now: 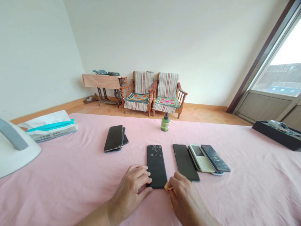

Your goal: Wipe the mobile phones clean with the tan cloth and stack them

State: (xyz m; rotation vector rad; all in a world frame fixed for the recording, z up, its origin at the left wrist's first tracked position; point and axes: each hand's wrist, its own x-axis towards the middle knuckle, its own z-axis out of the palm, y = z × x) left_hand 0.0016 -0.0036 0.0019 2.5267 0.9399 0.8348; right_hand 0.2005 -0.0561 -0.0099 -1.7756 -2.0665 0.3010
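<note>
A black smartphone [157, 171] lies flat in front of me on the pink cloth, with wet droplets on its upper end. My left hand [135, 185] grips its lower left edge with curled fingers, the thumb by the near corner. At the opposite near corner, my right hand [184, 194] pinches a small yellowish cloth [167, 187] against the edge. Just right of that hand lies another dark smartphone [185, 161]. Beside it are a white keypad phone [201, 157] and a dark keypad phone [215, 157], resting on other phones partly hidden below.
Two stacked phones [114, 138] lie to the left. A green spray bottle [165, 123] stands beyond the smartphone. At far left are a tissue pack [54, 125] and a white object with a grey handle [16, 150]. A black box [277, 136] holding cables sits far right.
</note>
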